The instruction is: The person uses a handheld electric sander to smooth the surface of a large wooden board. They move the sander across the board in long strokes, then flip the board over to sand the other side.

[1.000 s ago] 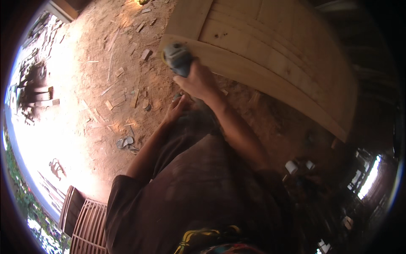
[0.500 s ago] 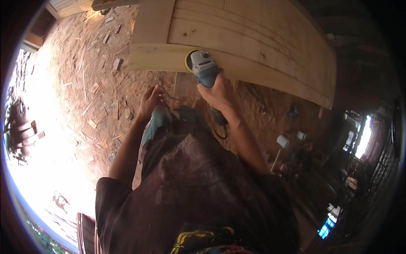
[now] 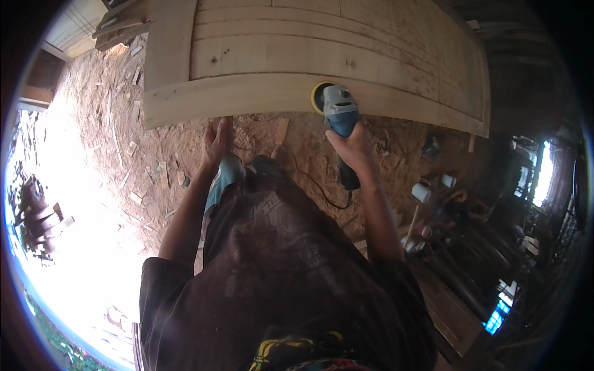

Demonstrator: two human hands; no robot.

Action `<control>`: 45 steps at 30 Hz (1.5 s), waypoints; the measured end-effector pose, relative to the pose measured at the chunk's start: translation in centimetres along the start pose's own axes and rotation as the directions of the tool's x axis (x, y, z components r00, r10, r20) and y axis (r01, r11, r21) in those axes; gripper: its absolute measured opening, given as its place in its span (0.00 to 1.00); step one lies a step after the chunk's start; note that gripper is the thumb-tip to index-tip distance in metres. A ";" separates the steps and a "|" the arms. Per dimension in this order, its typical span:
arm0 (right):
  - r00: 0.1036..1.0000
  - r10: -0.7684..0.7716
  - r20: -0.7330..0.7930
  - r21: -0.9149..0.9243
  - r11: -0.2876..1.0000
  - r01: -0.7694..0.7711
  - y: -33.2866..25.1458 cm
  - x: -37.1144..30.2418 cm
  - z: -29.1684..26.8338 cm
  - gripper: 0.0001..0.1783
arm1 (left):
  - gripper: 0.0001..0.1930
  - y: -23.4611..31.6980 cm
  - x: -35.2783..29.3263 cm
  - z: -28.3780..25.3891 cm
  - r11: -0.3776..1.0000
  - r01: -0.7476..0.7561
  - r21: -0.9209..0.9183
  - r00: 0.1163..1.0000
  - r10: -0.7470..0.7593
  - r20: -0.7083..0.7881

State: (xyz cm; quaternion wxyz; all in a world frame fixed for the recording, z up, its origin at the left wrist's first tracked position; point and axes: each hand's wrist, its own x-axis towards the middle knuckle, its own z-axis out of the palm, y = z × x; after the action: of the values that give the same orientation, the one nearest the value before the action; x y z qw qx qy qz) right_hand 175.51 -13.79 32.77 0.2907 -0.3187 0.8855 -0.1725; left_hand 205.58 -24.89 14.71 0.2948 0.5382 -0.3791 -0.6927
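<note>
My right hand [image 3: 356, 147] is wrapped round the body of a blue and grey angle grinder [image 3: 340, 106]. The grinder's round yellow-rimmed disc [image 3: 318, 98] lies at the near board of a pale wooden panel door [image 3: 260, 94]. Grooves and knots mark the door's face. My left hand [image 3: 216, 141] is empty beside the door's near edge, its fingers stretched forward and apart from the grinder. Whether those fingertips touch the edge, I cannot tell. A dark cord [image 3: 318, 188] loops from the grinder's back end across the ground.
Wood offcuts [image 3: 164, 175] and shavings litter the dirt floor at the left. Wooden supports [image 3: 282, 131] show under the door. To the right lie white cups [image 3: 421, 192] and a dark tool [image 3: 430, 146]. More planks [image 3: 124, 25] rest at the far left.
My right hand has carried the grinder to the right along the near board. The view has shifted with the door. My left hand's fingers have straightened toward the edge.
</note>
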 end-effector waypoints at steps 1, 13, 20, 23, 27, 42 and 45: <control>1.000 0.015 0.015 0.013 1.000 -0.015 0.4 0.2 -1.0 0.39 | 0.26 -1.4 0.4 -0.2 0.997 -0.076 0.016 0.997 0.076 -0.029; 0.983 0.151 -0.101 0.078 0.987 -0.144 11.2 4.0 -10.1 0.24 | 0.23 -4.2 1.7 -2.0 0.900 -0.280 0.334 0.937 0.332 -0.110; 0.964 0.202 -0.174 0.284 0.947 -0.147 18.4 6.5 -15.2 0.26 | 0.21 -2.0 0.7 -0.7 0.919 -0.292 0.266 0.948 0.315 -0.049; 0.931 0.259 -0.256 0.451 0.884 -0.122 16.8 6.3 -14.5 0.25 | 0.21 -2.1 1.6 -0.6 0.925 -0.257 0.280 0.955 0.288 -0.072; 0.972 0.218 -0.085 0.431 0.888 -0.161 8.9 3.5 -8.2 0.25 | 0.28 -1.7 0.9 -0.6 0.917 -0.177 0.356 0.967 0.230 -0.110; 0.901 -0.362 0.240 -0.090 0.916 0.392 -14.7 0.4 12.4 0.38 | 0.36 -0.9 0.1 0.5 0.846 -0.034 0.532 0.975 0.144 -0.167; 0.942 -0.280 0.184 -0.096 0.949 0.301 -12.1 0.6 8.7 0.37 | 0.37 0.6 -0.7 1.1 0.866 -0.014 0.500 0.981 0.108 -0.159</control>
State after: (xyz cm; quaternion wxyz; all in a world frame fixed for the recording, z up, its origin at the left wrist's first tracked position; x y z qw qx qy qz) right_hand 186.19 -24.11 31.75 0.3156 -0.4766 0.8099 -0.1312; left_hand 204.73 -24.43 15.71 0.2016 0.6442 -0.5328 -0.5103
